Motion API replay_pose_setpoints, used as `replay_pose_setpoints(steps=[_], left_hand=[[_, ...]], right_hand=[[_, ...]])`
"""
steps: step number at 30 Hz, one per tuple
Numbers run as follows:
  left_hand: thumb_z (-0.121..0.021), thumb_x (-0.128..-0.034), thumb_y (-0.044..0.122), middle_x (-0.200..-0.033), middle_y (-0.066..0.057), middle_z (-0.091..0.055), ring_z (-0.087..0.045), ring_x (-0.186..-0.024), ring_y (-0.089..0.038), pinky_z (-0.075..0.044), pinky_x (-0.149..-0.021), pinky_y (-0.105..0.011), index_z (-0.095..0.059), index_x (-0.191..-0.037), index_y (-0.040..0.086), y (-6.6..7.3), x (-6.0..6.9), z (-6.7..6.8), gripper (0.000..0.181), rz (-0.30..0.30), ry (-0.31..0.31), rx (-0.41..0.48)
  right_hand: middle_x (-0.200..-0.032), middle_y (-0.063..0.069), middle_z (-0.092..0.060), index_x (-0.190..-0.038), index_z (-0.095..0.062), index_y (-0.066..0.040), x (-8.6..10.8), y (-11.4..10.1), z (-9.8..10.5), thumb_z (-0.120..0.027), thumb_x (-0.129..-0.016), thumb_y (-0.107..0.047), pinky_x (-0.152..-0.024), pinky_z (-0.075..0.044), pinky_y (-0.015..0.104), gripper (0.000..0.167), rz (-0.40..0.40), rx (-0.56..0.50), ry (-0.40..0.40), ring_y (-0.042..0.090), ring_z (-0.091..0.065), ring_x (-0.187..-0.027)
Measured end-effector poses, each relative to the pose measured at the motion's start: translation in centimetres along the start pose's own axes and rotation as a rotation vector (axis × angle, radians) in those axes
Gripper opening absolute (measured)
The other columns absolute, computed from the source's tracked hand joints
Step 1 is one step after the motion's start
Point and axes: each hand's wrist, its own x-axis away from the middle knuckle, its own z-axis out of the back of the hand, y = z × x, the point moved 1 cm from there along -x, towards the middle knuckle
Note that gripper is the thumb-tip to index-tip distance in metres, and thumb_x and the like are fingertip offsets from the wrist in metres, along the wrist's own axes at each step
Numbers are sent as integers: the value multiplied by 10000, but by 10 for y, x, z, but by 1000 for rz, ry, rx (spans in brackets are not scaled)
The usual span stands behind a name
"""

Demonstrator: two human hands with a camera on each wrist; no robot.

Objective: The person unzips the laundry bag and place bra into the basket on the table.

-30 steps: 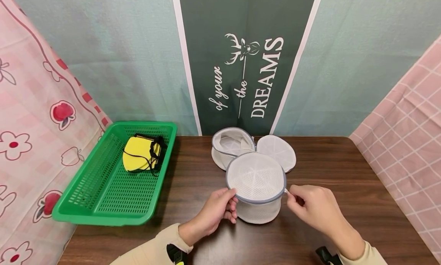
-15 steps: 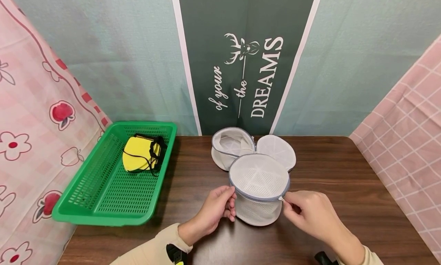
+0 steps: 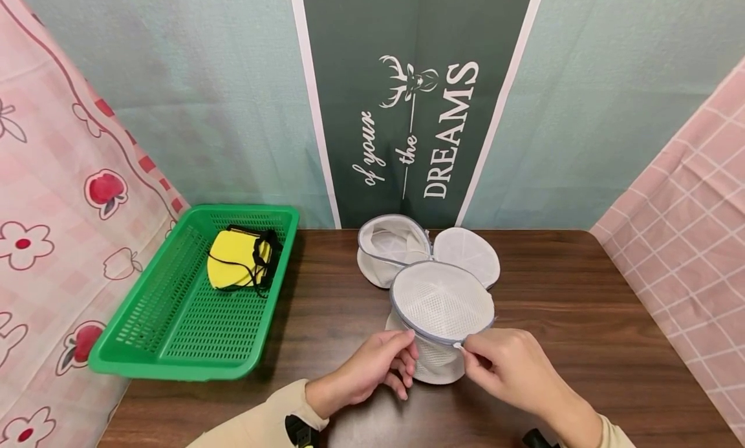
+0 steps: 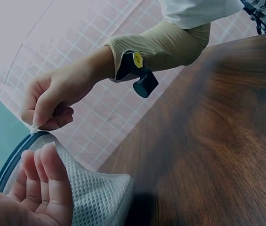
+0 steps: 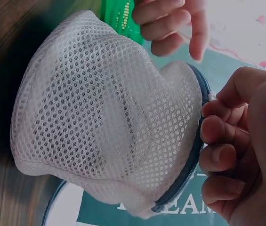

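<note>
A white mesh laundry bag (image 3: 442, 299) with a blue-grey zipped rim stands on the table, its round lid facing up. The thumb and forefinger of my right hand (image 3: 512, 370) pinch the zipper pull (image 3: 458, 345) at the front of that rim. Beside the bag's front left is my left hand (image 3: 372, 370), its fingers loosely bent. The right wrist view shows a small gap between the left hand (image 5: 170, 23) and the mesh. Behind stands a second mesh bag (image 3: 378, 267), unzipped, with its round lid (image 3: 467, 257) folded out to the right.
On the left of the wooden table (image 3: 559, 280) is a green plastic basket (image 3: 262, 344). In it lie yellow pieces (image 3: 233, 260) with black cords. Printed cloths hang at the back and both sides.
The zipper pull has travelled left along the front of the rim, pinched by my right hand. The bag has shifted slightly right, and my left hand has moved right and come off the rim.
</note>
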Motion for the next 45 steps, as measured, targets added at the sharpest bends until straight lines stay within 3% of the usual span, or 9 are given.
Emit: replay_pose_setpoints(steps=[11,21,31,39,45], left_hand=[[-506,-1056,312,-708,-14,-555,-564,-582,-100,-517,-457,-248,-586,-905,30,1,-1,-6,330,23,-40,-20],[-500,-1054,309,-686,-12,-569,-569,-574,-96,-516,-461,-236,-616,-900,-24,-1,-1,-9,384,43,-23,-29],[-508,-1050,282,-670,-5,-573,-574,-564,-84,-518,-460,-227,-613,-880,-31,-5,-1,-8,371,35,-16,-18],[-536,-1039,228,-654,11,-577,-567,-547,-66,-519,-471,-214,-623,-879,-48,-7,-1,-6,330,39,-14,-18],[-547,-1034,206,-651,7,-575,-561,-543,-65,-515,-473,-207,-626,-880,-71,-8,-2,-6,326,26,-4,-29]], right_hand=[[-631,-181,-286,-655,-407,-257,-4,-6,-9,-572,-828,-145,-530,-200,90,264,76,-32,7,-60,-257,-593],[-651,-169,-288,-659,-424,-242,-7,-8,-14,-564,-813,-120,-559,-219,84,241,167,-80,11,-59,-264,-616],[-660,-152,-309,-677,-444,-237,-9,-1,-14,-541,-895,-133,-562,-225,86,261,251,-153,2,-56,-262,-631],[-666,-147,-317,-684,-450,-234,-9,1,-17,-540,-893,-137,-558,-241,100,248,262,-143,-2,-39,-273,-622],[-654,-157,-305,-659,-435,-237,-7,0,-19,-577,-813,-116,-549,-230,97,241,242,-119,7,-44,-256,-613]])
